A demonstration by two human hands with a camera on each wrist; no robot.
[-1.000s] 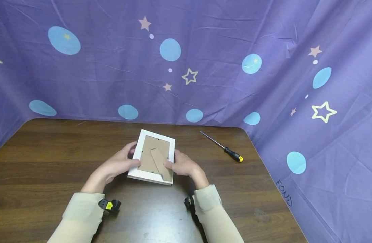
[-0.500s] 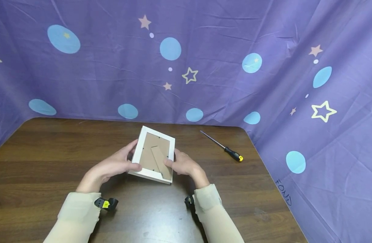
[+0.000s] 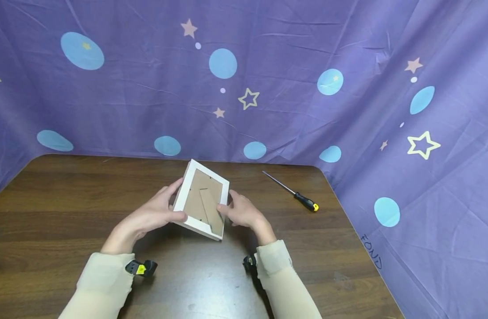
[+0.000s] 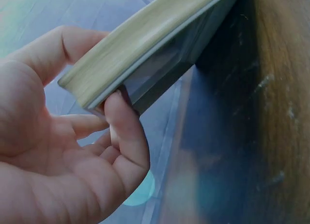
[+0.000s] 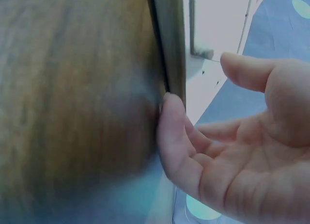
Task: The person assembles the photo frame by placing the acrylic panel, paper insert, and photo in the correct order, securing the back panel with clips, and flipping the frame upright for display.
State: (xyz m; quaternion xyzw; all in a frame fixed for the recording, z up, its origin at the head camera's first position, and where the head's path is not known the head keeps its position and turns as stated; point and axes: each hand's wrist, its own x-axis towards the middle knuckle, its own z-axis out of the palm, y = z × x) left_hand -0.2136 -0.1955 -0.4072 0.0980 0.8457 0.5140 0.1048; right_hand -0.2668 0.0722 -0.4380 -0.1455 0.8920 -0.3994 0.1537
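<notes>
A white picture frame, its brown backing facing up toward me, tilts above the table between both hands. A narrow easel stand lies flat against the backing. My left hand grips the left side, thumb on the rear border; in the left wrist view, a curled finger reaches the glazed front under the pale side edge. At the right side, my right hand holds the frame, thumb near the stand and fingers behind. The right wrist view shows a fingertip against the frame's edge.
A screwdriver with a black and yellow handle lies at the right of the dark wooden table. Behind the table and along its right side hangs a purple curtain with stars and blue spots.
The picture frame has tilted further, its upper left corner rising and moving slightly right. My left hand has shifted a little with it, while my right hand stays at the right edge.
</notes>
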